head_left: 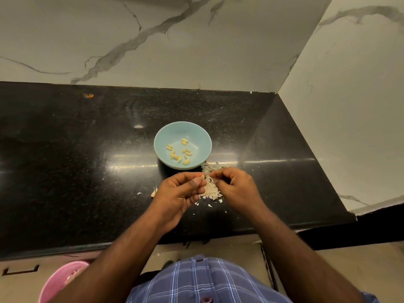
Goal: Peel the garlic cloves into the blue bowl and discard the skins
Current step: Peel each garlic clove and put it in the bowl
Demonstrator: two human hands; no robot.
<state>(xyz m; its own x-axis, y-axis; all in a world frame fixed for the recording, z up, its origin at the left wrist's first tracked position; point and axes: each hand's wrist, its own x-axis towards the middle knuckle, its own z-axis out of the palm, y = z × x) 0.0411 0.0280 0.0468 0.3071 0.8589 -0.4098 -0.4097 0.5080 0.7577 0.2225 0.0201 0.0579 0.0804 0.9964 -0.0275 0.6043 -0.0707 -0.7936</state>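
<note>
A light blue bowl (162, 136) stands on the black counter and holds several peeled yellow cloves (179, 153). Just in front of it, my left hand (181, 195) pinches a small garlic clove (202, 177) between thumb and fingertips. My right hand (237, 189) meets it from the right, its fingertips pinching at the clove's skin. Under and between both hands lies a pile of papery skins (211, 190). One unpeeled clove (154, 192) lies on the counter left of my left hand.
The black granite counter (76, 160) ends at marble walls behind and on the right. Skin flakes are scattered near the front edge. A pink bin (60, 281) sits on the floor at lower left, below the counter's edge.
</note>
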